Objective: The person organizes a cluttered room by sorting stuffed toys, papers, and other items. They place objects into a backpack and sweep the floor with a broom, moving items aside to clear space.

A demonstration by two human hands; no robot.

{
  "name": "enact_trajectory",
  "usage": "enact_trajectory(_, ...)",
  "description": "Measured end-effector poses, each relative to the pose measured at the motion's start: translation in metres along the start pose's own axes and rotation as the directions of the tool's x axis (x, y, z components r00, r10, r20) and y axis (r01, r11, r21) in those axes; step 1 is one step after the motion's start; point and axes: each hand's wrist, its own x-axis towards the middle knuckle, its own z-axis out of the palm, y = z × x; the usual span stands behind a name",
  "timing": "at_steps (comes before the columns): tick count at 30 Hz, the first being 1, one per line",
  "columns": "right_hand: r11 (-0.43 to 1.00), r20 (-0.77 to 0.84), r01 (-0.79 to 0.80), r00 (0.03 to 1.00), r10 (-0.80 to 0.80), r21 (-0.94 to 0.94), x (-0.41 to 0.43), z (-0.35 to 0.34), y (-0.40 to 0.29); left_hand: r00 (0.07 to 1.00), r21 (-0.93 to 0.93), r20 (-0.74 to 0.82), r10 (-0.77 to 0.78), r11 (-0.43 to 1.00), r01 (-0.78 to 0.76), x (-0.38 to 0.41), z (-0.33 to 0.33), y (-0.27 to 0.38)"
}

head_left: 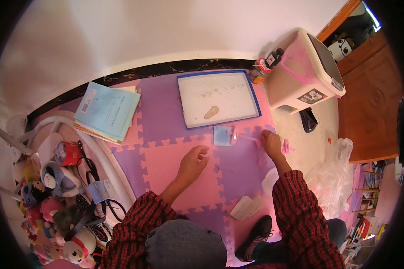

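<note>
Above the pink and purple foam mat (178, 181), my left hand (192, 163) is held with its fingers apart and nothing in it. My right hand (271, 144) grips a pink plastic piece (247, 137) with a thin bar, which looks like a clip hanger; my fingers hide part of it. At its left end, a pink clip-like part (234, 135) is next to a small light-blue square (223, 136) on the mat. A similar pink part (285, 147) shows just right of my right hand.
A shallow blue-rimmed tray (219, 95) holds a tan elongated object (211, 112). Blue-covered booklets (109, 111) are stacked left. Soft toys (59, 215) fill a white-framed enclosure. A bin (289, 84), a jar (260, 72), papers (245, 206) and a clear plastic bag (333, 181) are to the right.
</note>
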Motion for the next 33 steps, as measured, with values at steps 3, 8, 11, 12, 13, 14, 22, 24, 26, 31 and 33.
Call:
enact_trajectory(3,0.933,0.094,0.098,0.986,-0.138,0.347,0.005,-0.001,-0.011,0.982,-0.007,-0.187,0.010,1.000,-0.012,-0.007,-0.003,0.003)
enact_trajectory(8,0.912,0.049,0.403,0.912,-0.407,0.078,-0.012,0.022,-0.013,0.961,0.322,-0.028,0.274,0.913,-0.250,-0.003,0.020,0.020)
enact_trajectory(11,0.863,0.033,0.503,0.863,-0.505,0.048,-0.027,0.033,-0.033,0.903,0.545,0.019,0.430,0.752,-0.370,0.005,0.029,0.024)
enact_trajectory(12,0.853,0.050,0.515,0.853,-0.520,0.086,-0.033,0.026,-0.047,0.860,0.644,0.031,0.509,0.648,-0.407,0.007,0.029,0.025)
enact_trajectory(13,0.847,0.067,0.519,0.846,-0.528,0.118,-0.036,0.022,-0.055,0.835,0.683,0.067,0.547,0.585,-0.438,0.011,0.032,0.025)
enact_trajectory(14,0.821,0.153,0.570,0.809,-0.567,0.029,-0.032,0.021,-0.062,0.808,0.718,0.105,0.580,0.517,-0.465,0.015,0.033,0.026)
enact_trajectory(22,0.771,-0.219,0.618,0.783,-0.583,0.155,0.047,-0.019,-0.138,0.983,0.539,0.179,-0.049,0.840,-0.056,0.010,-0.004,0.015)
enact_trajectory(24,0.757,-0.273,0.637,0.761,-0.589,0.143,0.072,-0.001,-0.145,0.988,0.555,0.156,0.008,0.826,-0.094,-0.006,-0.004,0.006)
enact_trajectory(26,0.770,-0.266,0.634,0.758,-0.596,0.081,0.090,0.019,-0.160,0.993,0.467,0.084,0.086,0.877,-0.115,-0.020,-0.005,-0.001)
enact_trajectory(31,0.831,-0.177,0.556,0.816,-0.550,-0.017,0.108,0.033,-0.164,0.996,0.290,-0.058,0.067,0.956,-0.047,-0.022,-0.009,-0.010)
enact_trajectory(33,0.842,-0.132,0.460,0.888,-0.441,0.280,0.105,0.026,-0.162,0.994,-0.001,-0.087,-0.068,0.998,0.068,-0.015,-0.015,-0.008)
